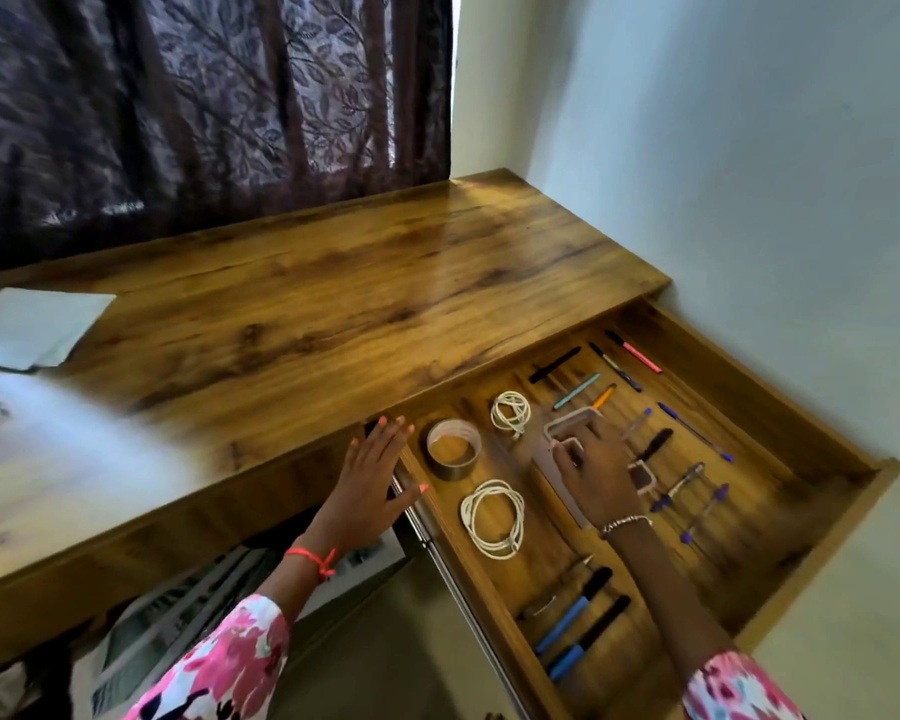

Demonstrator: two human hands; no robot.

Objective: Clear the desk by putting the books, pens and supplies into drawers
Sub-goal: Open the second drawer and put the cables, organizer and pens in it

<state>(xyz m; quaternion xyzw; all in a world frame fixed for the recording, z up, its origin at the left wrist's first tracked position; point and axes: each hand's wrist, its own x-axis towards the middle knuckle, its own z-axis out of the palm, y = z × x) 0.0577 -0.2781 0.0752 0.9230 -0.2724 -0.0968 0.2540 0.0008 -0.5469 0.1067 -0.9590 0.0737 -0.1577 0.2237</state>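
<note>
An open wooden drawer (pixel 830 532) juts out from the right end of the desk (pixel 333 304). In it lie a roll of tape (pixel 454 449), two coiled white cables (pixel 510 414) (pixel 492 518), several pens (pixel 694 431) and blue-and-black markers (pixel 578 628). My right hand (pixel 596 478) is inside the drawer, its fingers closed on a pale rectangular frame (pixel 567 420) that rests on the drawer floor. My left hand (pixel 375 478) lies flat against the drawer's left wall and the desk's front edge, fingers spread, with nothing in it.
A white sheet of paper (pixel 35 324) lies at the desk's far left, by a dark cord. A patterned curtain (pixel 204 106) hangs behind the desk and a pale wall (pixel 749 174) runs along the right. Under the desk sit striped items (pixel 178 615).
</note>
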